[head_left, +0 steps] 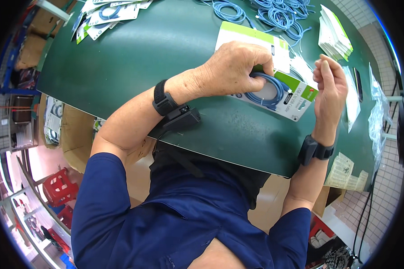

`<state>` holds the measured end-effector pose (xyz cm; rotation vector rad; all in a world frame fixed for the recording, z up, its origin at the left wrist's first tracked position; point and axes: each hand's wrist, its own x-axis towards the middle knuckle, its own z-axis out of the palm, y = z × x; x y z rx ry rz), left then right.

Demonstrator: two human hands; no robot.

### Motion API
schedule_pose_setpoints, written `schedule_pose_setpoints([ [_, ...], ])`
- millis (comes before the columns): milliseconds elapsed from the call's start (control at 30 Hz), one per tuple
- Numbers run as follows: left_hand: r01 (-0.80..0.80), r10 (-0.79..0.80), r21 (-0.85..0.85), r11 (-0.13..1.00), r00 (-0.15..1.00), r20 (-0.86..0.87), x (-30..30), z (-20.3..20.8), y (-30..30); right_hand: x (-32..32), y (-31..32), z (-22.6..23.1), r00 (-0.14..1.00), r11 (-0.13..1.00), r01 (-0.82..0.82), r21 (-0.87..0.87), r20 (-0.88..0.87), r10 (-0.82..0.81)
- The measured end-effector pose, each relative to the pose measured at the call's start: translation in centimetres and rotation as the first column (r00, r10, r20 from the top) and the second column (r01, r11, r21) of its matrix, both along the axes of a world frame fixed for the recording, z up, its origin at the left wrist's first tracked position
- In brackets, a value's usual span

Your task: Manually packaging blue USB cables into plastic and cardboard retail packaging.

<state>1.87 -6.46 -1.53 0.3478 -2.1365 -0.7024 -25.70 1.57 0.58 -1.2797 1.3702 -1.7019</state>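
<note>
My left hand [240, 67] is closed, its thumb and forefinger pinching a coiled blue cable [278, 96]. The coil lies against a white and green backing card [293, 111], which is tilted above the green table. Part of the coil and card is hidden behind my fingers. To the right of the card's green end, my right hand [331, 87] is raised with its fingers curled into a pinch. Anything held in it is too small to make out. Beneath and beyond my left hand lie more flat white and green cards [244, 32]. Thin white strips [302, 67] lie between my hands.
Loose coiled blue cables [280, 15] are heaped at the table's far side. Carded cables [114, 14] pile up at far left, and a stack of cards [333, 38] stands at far right. A dark phone-like object [357, 84], clear plastic [376, 116] and printed paper [343, 174] line the right edge.
</note>
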Motion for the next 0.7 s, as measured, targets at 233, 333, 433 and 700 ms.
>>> schedule_pose_setpoints([
  [233, -0.05, 0.015, 0.366, 0.929, 0.995, 0.098, 0.8, 1.1, 0.3, 6.4, 2.4, 3.5, 0.516, 0.741, -0.16, -0.653, -0.695, -0.501],
  [333, -0.135, 0.129, 0.298, 0.945, 0.991, 0.041, 0.3, 1.5, -0.7, 10.0, 4.8, 2.8, 0.768, 0.85, -0.231, -0.474, -0.625, -0.14],
  [433, -0.262, 0.266, 0.143, 0.954, 0.964, -0.011, 0.7, 3.0, -0.9, 13.8, 6.3, 3.4, 0.752, 0.891, -0.449, 0.065, -0.512, 0.416],
  [700, -0.503, 0.438, -0.329, 0.799, 0.862, -0.256, -1.5, 7.7, -0.8, 18.6, 6.0, 0.3, 0.781, 0.698, -0.618, 0.361, 0.184, 0.597],
])
